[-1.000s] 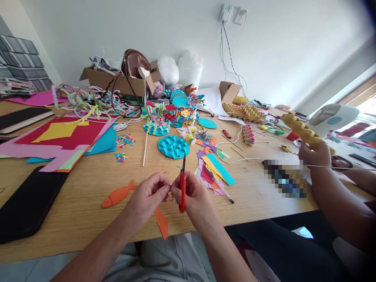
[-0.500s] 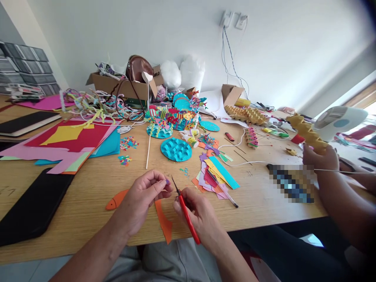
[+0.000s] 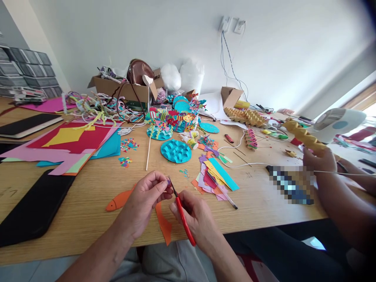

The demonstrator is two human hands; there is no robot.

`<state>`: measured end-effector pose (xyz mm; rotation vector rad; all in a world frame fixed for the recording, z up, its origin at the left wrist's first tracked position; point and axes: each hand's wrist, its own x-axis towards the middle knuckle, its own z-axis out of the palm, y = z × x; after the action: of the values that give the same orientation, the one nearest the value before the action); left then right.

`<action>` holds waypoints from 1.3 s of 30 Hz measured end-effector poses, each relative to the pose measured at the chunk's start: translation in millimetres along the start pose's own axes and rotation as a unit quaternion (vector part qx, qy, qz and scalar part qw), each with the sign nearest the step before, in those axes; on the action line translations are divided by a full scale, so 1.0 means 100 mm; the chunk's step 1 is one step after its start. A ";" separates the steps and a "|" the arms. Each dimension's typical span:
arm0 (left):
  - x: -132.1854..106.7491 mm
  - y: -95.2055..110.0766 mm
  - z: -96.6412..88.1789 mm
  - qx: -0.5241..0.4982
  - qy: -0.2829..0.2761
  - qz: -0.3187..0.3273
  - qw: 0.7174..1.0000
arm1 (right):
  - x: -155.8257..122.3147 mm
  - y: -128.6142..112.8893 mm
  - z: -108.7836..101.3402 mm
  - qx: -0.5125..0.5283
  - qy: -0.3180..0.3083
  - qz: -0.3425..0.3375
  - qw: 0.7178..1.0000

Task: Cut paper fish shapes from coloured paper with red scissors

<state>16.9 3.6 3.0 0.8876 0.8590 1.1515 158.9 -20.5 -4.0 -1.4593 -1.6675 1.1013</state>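
My left hand (image 3: 147, 199) pinches a tiny purple paper piece (image 3: 168, 182) between thumb and forefinger. My right hand (image 3: 196, 217) grips red-handled scissors (image 3: 181, 214), whose blade tips point up and left at that paper piece. Under my left hand lies an orange paper fish (image 3: 118, 199) on the wooden table (image 3: 88, 196). An orange paper scrap (image 3: 163, 225) hangs over the table's front edge between my hands.
A pile of coloured paper strips (image 3: 214, 174) lies just right of my hands, a blue wavy paper disc (image 3: 176, 150) beyond. Large coloured sheets (image 3: 67, 143) and a black pad (image 3: 32, 207) lie left. At right another person's hand (image 3: 319, 158) holds a yellow folded-paper piece (image 3: 304, 135) and glue gun (image 3: 337, 121).
The scissors have tilted from upright to leaning left, blades toward the purple piece. My hands parted a little, then the right hand brought the blade tips back to the left fingertips.
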 end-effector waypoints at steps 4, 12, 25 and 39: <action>0.00 0.00 0.02 -0.010 0.011 -0.006 1.000 | 0.01 0.02 0.01 0.000 0.002 0.004 1.000; 0.01 -0.01 0.02 -0.006 0.013 0.000 1.000 | 0.01 0.08 0.00 -0.017 0.003 -0.009 1.000; 0.01 0.12 -0.12 0.085 0.014 0.000 0.996 | 0.05 0.19 -0.03 -0.029 -0.015 -0.006 0.999; 0.79 0.87 -1.18 0.737 0.017 0.014 0.676 | 0.18 0.32 -0.22 -0.152 0.006 -0.049 0.987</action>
<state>-108.0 111.1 26.8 2.1643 1.8389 0.2328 189.2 2.1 -24.1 -1.5446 -1.9421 0.8093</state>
